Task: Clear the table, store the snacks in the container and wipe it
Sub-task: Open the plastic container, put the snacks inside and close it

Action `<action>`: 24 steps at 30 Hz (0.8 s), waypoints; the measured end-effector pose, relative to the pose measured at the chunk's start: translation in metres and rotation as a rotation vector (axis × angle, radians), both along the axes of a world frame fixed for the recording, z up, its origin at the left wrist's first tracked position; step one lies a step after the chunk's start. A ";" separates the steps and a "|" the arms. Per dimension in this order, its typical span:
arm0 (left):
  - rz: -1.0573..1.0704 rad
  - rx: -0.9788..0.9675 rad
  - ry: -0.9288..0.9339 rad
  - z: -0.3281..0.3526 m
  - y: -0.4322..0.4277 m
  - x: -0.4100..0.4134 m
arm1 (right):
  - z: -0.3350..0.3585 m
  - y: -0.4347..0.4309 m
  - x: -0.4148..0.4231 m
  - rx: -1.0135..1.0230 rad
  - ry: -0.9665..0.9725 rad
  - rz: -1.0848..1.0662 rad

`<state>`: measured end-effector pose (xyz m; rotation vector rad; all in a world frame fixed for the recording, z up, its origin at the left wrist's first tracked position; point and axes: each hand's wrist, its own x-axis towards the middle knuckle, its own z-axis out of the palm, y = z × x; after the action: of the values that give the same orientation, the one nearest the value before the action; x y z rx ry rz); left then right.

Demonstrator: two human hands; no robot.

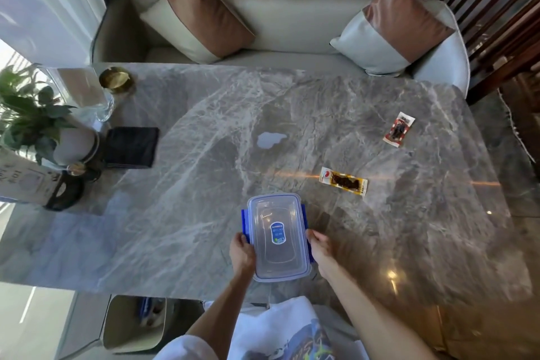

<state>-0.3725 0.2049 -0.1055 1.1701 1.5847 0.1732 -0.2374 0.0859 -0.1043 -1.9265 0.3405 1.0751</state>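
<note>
Head view: clear lidded container [279, 237] with blue side clips sits on the grey marble surface [181, 213] at its near edge. Left hand [241, 254] grips the container's left side, right hand [320, 251] its right side, fingers curled against the walls. Two snack packets lie apart to the right: one [343, 180] near the container, one [399, 129] farther. A small spill [270, 140] lies mid-surface. A dark cloth [131, 147] lies at left.
</note>
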 end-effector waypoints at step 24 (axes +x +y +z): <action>-0.941 0.397 0.325 0.016 0.065 0.068 | 0.020 -0.220 0.064 0.133 -0.203 -0.556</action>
<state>-0.3046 0.2698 -0.0894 2.2215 1.1243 -0.3531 -0.1732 -0.1338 -0.0843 -1.6600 0.6275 0.5194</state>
